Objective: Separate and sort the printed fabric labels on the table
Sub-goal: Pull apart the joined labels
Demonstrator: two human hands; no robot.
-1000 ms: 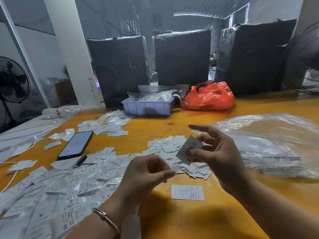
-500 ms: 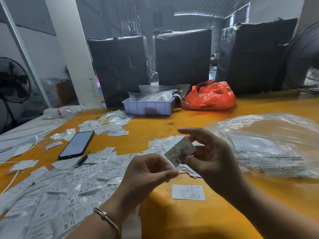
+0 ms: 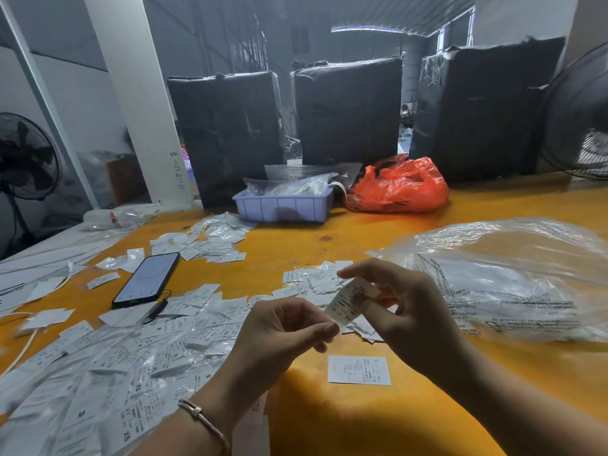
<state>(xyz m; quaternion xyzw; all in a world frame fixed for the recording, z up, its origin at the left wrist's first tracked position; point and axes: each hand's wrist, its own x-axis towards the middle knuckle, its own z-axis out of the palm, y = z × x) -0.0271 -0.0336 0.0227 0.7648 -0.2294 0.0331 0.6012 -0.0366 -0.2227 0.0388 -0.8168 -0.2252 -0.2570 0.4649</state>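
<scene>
A garment warehouse or packing workshop: three tall bales wrapped in black plastic (image 3: 227,136) stand behind the far edge of a long orange desk (image 3: 362,245), under a corrugated metal roof (image 3: 394,14). Printed size labels (image 3: 108,366) cover the desk's left side, clear polybags (image 3: 513,278) lie at its right edge, and industrial fans (image 3: 26,156) flank both ends.

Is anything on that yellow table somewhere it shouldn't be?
A phone lies among the loose labels on the table's left side, with a white cable trailing through them. It is not a label, so it looks out of place. One label lies alone near the hands.
</scene>
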